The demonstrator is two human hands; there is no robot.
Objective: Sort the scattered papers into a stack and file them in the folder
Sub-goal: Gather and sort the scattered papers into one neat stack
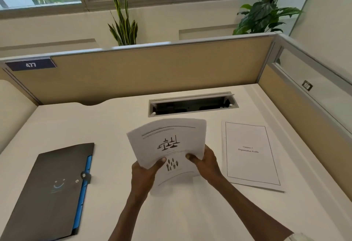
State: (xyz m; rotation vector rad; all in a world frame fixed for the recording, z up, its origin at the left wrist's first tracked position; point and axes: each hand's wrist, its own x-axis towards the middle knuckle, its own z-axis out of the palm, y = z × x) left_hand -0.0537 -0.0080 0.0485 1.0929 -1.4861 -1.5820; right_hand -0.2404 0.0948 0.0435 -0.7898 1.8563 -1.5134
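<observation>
A sheaf of printed papers [167, 141] with black figures on the top sheet is lifted above the middle of the desk. My left hand [143, 174] grips its lower left edge, thumb on top. My right hand [205, 162] grips its lower right edge, thumb on the page. The sheets fan slightly at the top. Another set of papers [249, 155], with a bordered "Chapter 2" title page, lies flat on the desk to the right. A dark folder [51, 191] with a blue edge and a button clasp lies closed at the left.
The white desk [118, 122] is enclosed by tan partition panels [152, 69] at the back and right. An open cable tray slot [192, 105] sits behind the papers. Plants stand beyond the partition.
</observation>
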